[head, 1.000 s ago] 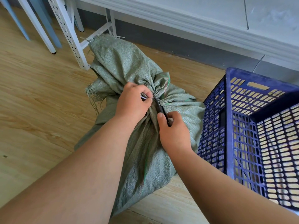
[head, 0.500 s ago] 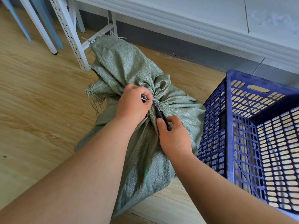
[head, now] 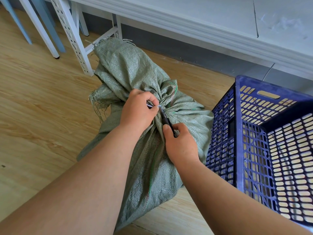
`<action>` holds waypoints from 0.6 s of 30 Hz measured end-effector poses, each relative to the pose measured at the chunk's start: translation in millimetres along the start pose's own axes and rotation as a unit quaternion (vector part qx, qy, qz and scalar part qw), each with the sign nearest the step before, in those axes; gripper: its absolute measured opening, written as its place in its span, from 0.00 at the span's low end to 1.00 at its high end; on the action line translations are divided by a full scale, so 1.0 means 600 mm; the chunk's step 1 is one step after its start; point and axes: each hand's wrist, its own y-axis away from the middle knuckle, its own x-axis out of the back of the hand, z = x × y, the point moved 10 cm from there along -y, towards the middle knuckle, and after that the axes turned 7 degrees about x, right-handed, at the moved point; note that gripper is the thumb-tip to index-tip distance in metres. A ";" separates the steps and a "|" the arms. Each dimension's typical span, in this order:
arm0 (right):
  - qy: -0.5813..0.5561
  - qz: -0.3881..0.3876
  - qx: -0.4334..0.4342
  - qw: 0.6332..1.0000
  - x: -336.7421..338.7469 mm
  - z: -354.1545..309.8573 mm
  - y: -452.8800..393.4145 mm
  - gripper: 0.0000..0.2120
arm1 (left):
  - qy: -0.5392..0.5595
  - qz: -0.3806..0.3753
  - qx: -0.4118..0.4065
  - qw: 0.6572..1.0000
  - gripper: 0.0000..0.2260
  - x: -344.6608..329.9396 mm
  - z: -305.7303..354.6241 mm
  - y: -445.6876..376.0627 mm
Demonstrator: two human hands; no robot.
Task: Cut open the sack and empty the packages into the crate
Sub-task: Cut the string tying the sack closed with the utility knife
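Sack (head: 128,72): green woven plastic, coarse weave, frayed strands at its left edge; it lies on the wooden floor (head: 33,102) at centre, its neck gathered and tied with a thin white tie (head: 153,106). Its contents are hidden, and both forearms cover its near part. The left hand (head: 138,111) pinches the white tie at the neck, fingers curled. The right hand (head: 182,145) grips a dark, slim cutting tool (head: 166,122) whose tip meets the tie; the blade is too small to make out, and the handle end is buried in the fist. Crate (head: 240,126): blue perforated plastic, just right of the sack, cut off by the right frame edge. White perforated metal legs (head: 72,39) stand at far left.
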 end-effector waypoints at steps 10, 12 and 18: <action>-0.020 0.002 0.033 0.999 0.010 -0.015 -0.016 0.14 | 0.010 -0.009 -0.003 1.000 0.03 0.002 0.001 -0.002; -0.001 0.000 0.048 0.999 0.011 -0.019 -0.020 0.17 | 0.010 -0.014 -0.002 1.000 0.04 0.002 0.001 -0.002; 0.013 0.011 0.078 0.997 0.016 -0.023 -0.023 0.21 | -0.015 -0.009 -0.018 1.000 0.10 0.003 0.009 0.002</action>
